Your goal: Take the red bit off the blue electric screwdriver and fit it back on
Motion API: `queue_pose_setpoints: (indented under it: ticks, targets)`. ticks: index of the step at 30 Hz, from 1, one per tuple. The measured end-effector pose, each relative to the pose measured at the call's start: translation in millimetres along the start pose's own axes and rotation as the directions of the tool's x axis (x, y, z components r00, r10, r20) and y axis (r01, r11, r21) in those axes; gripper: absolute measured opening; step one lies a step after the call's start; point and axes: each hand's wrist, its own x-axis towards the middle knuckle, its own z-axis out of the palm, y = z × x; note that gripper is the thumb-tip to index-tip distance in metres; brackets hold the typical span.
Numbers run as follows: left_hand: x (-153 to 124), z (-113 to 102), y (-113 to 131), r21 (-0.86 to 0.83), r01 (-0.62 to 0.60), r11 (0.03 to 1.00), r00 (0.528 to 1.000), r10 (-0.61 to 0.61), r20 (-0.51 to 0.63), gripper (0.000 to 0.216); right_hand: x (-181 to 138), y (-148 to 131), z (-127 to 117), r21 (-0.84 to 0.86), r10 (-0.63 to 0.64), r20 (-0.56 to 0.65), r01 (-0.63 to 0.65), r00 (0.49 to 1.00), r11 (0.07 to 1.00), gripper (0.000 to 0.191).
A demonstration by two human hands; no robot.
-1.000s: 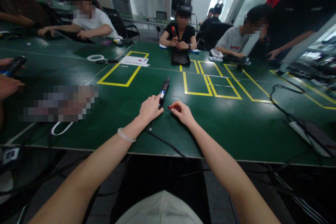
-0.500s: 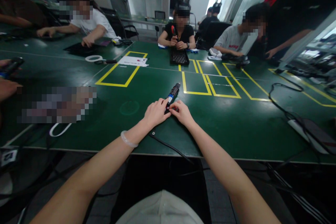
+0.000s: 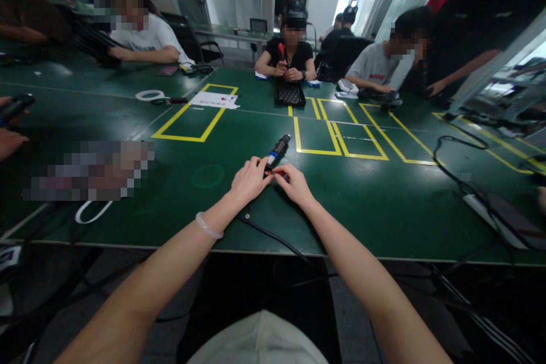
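A black pen-shaped tool (image 3: 276, 152) with a blue band lies on the green table (image 3: 384, 205), pointing away to the upper right. My left hand (image 3: 249, 180) grips its near end, fingers closed round it. My right hand (image 3: 292, 182) meets it from the right, fingertips pinched on a small red part at the tool's near end. A black cable (image 3: 273, 237) runs from under my left hand over the table's near edge.
Yellow tape rectangles (image 3: 318, 135) mark the table beyond my hands. A black tray (image 3: 290, 94) lies in front of a seated person opposite. Other people sit around. Cables (image 3: 464, 182) and a power strip (image 3: 507, 219) lie at right, a white ring (image 3: 149, 95) at far left.
My right hand came left and joined my left hand at the tool's near end with the red part. The tool's far tip swung from pointing away to the upper right.
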Motion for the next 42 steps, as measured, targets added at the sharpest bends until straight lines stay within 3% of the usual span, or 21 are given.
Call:
queue_pose_setpoints:
  ticks: [7, 14, 19, 29, 35, 39, 42]
  targets:
    - [19, -1, -35, 0.072, 0.144, 0.987, 0.989, -0.141, -0.037, 0.056, -1, 7, -1, -0.029, 0.023, 0.006, -0.023, 1.0, 0.999, 0.015]
    - [34, -10, -80, 0.088, 0.353, 0.932, 0.935, -0.347, -0.079, 0.059, -1, 7, 0, -0.049, 0.035, 0.035, -0.033, 0.999, 0.998, 0.014]
    - [36, -8, -95, 0.102, 0.402, 0.91, 0.909, -0.383, -0.162, 0.059, -1, 8, -1, -0.055, 0.035, 0.039, -0.033, 0.999, 0.998, 0.014]
    - [32, -9, -87, 0.154, 0.347, 0.925, 0.93, -0.318, -0.187, 0.044, -1, 5, -2, -0.054, 0.036, 0.049, -0.033, 0.998, 0.998, 0.014]
    - [32, -9, -91, 0.076, 0.352, 0.933, 0.911, -0.323, -0.256, 0.04, -1, 7, 0, -0.053, 0.03, 0.052, -0.027, 0.998, 0.998, 0.014]
    - [30, -5, -85, -0.107, 0.147, 0.983, 0.914, -0.177, -0.365, 0.036, 0, 6, 1, -0.023, 0.032, 0.054, -0.031, 0.998, 0.999, 0.014]
    - [30, 2, -71, -0.446, -0.023, 0.895, 0.963, -0.1, -0.252, 0.038, 0, 8, 2, 0.053, 0.063, 0.045, -0.066, 0.997, 0.996, 0.015]
